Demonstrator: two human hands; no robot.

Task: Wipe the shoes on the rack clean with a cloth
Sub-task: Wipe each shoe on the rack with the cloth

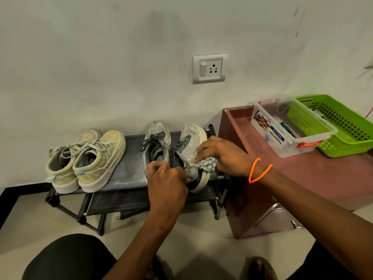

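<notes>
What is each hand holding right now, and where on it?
Left hand grips the right grey shoe at its heel collar. Right hand presses a bunched checked cloth against that shoe's side.

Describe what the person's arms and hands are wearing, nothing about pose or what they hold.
Both forearms are bare, with no sleeves in view and no gloves on either hand. The right hand has a thin bright orange beaded band looped twice around its wrist. The left hand and its wrist carry nothing visible: no watch, band or ring that shows.
</notes>
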